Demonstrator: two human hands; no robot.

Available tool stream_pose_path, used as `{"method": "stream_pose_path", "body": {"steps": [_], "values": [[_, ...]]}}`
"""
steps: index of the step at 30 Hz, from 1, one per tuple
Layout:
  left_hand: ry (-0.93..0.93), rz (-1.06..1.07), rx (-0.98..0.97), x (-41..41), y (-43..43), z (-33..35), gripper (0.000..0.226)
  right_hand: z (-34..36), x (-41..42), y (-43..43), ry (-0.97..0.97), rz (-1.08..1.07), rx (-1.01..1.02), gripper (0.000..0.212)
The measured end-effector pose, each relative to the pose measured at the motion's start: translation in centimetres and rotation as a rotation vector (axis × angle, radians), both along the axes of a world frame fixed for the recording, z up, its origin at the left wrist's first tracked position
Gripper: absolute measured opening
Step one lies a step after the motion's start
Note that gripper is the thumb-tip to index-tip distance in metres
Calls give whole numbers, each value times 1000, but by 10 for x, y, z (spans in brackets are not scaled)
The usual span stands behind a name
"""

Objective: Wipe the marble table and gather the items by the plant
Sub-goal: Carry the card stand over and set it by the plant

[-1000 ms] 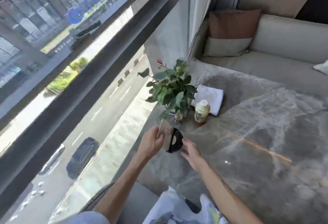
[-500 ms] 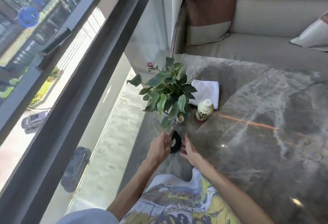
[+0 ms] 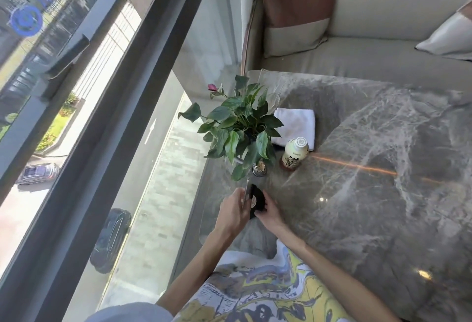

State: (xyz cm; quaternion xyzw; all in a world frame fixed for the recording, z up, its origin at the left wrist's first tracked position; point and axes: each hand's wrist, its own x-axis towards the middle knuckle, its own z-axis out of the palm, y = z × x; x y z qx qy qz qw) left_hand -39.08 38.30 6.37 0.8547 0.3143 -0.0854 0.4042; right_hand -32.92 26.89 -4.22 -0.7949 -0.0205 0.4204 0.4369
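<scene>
Left hand (image 3: pixel 233 209) pinches a thin card (image 3: pixel 246 191) upright; right hand (image 3: pixel 268 213) grips a black disc (image 3: pixel 255 200) beside it, on the counter (image 3: pixel 370 194) near the plant (image 3: pixel 240 127).

Both forearms are bare from wrist to elbow, with no watch, ring or bracelet visible. The left hand (image 3: pixel 233 210) and right hand (image 3: pixel 269 215) wear no gloves. Behind the hands, toward the body, a printed shirt (image 3: pixel 258 288) shows swirling yellow, white, grey and dark blue patches. On the left-hand side a pale grey-white short sleeve (image 3: pixel 130 312) covers the upper arm.
</scene>
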Motion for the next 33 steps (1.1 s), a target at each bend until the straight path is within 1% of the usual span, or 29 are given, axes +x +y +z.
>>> {"method": "stream_pose_path", "body": {"steps": [2,5,8,12,17,25,29,33], "values": [[5,1,-4,1,-1,1,25,-4,-4,-1,-80,155,-114,81],[-11,-4,3,3,-1,4,26,6,-10,0,-136,280,-197,87],[-5,-13,31,2,-3,5,27,3,-14,-1,-300,413,-295,89],[-18,-10,39,2,-4,3,21,3,-15,-2,-377,439,-343,86],[-24,-16,46,1,-4,1,18,0,-14,-12,-533,533,-342,88],[-28,-3,38,1,-3,0,23,1,-6,-16,-523,614,-356,85],[-13,-18,30,2,-4,4,20,-3,-7,-23,-568,718,-393,81],[-7,-48,45,2,-4,6,22,-7,-17,-37,-583,883,-377,78]]}}
